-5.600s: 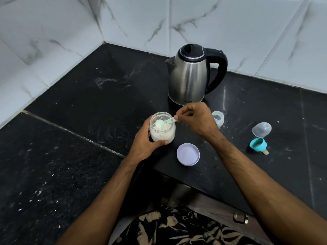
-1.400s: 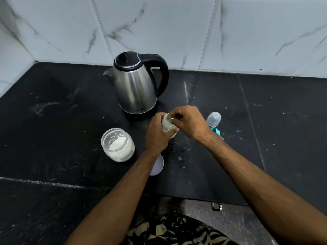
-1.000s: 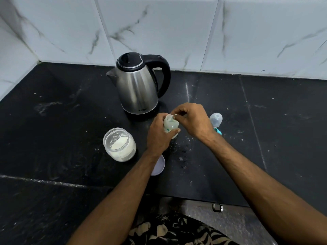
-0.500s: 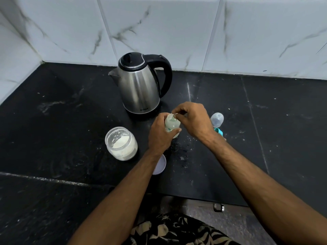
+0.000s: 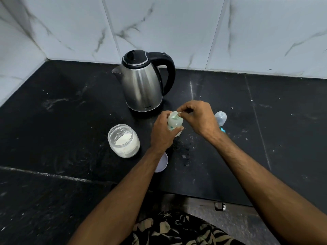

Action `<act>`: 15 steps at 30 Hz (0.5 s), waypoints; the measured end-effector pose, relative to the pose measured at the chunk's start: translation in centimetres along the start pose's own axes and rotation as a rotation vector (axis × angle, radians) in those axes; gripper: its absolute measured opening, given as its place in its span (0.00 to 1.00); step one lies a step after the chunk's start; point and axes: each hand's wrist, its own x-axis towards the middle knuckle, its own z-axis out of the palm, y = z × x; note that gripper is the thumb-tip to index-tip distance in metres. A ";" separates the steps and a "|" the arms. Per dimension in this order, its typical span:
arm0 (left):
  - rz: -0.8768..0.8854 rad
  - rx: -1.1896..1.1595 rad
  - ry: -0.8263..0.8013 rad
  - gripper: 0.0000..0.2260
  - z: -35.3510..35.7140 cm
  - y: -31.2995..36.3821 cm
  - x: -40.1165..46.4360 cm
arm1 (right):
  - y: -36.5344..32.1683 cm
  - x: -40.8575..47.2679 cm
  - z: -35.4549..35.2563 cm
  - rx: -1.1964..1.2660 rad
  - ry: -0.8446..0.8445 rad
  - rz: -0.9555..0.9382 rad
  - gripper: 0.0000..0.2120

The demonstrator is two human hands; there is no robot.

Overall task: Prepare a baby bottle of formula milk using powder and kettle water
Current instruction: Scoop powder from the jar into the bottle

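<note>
Bottle (image 5: pixel 174 123) — light, smooth plastic, likely tippy — stands on the tabletop (image 5: pixel 265 138), left hand (image 5: pixel 162 134) wrapped around its body, right hand (image 5: pixel 198 117) pinching the scoop (image 5: pixel 176 115) at its mouth.

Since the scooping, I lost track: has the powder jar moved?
Yes. The powder jar now sits left of the kettle, no longer directly before it.

The black speckled stone surface (image 5: pixel 70 106) carries a stainless-steel electric kettle (image 5: pixel 142 85), an open clear jar of white powder (image 5: pixel 123 141), a pale round lid (image 5: pixel 162 162) and a clear domed cap (image 5: pixel 220 118).
</note>
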 end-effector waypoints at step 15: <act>0.004 0.008 0.000 0.26 0.0 0.0 0.0 | -0.9 -0.1 -0.1 -0.101 -0.066 -0.077 0.07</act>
